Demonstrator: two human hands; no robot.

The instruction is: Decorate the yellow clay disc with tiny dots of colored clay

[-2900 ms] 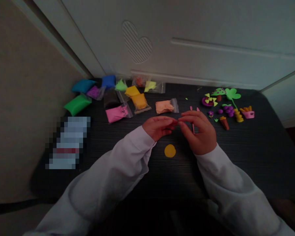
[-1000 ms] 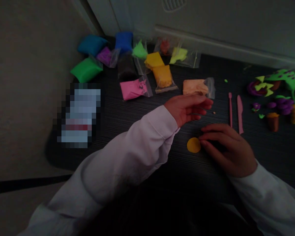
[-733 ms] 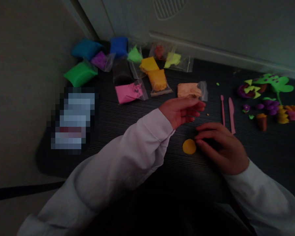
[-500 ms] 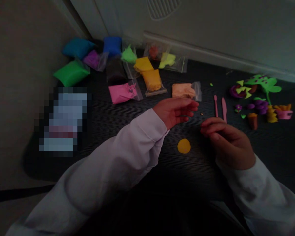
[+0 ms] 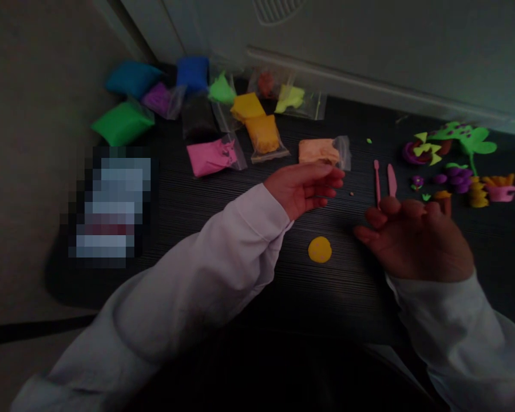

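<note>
While left grip (image 5: pixel 297 186) and right grip (image 5: pixel 423 241) are spread, yellow disc (image 5: pixel 320 249) lies near, untouched.

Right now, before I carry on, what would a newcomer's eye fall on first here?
Probably the bright yellow disc, lying flat on the dark tabletop between the left sleeve and right sleeve. Next would likely come the colourful packets spread across the back left, then the bright little models clustered at the right.
</note>
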